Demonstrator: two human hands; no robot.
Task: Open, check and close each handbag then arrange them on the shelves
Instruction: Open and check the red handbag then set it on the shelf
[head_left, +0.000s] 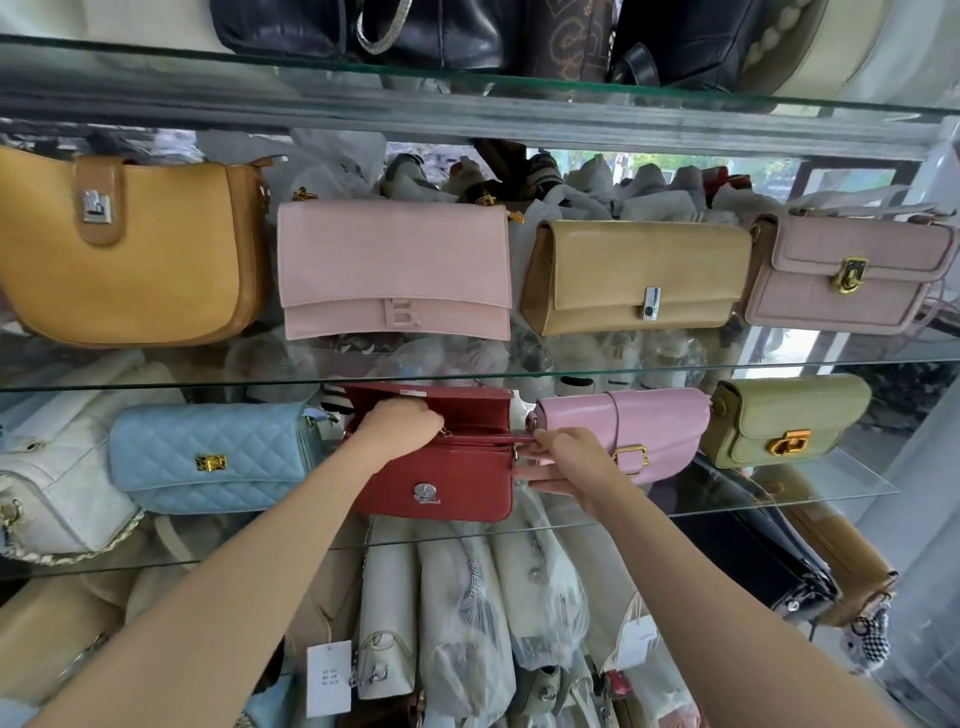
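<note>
Checking is under way on the red leather flap handbag (441, 473), standing on the lower glass shelf (779, 496) between the pale blue quilted bag (208, 457) and the glossy pink saddle bag (628, 431). Flap up, mouth open. The left hand (402, 423) is curled down into the opening, knuckles showing, fingertips hidden inside. The right hand (566, 460) steadies the bag's right end, thumb pinching near the strap ring, fingers (535, 475) stretched along the side. Next, by my reading: left hand out, flap down onto the round silver turn-lock (426, 491).
</note>
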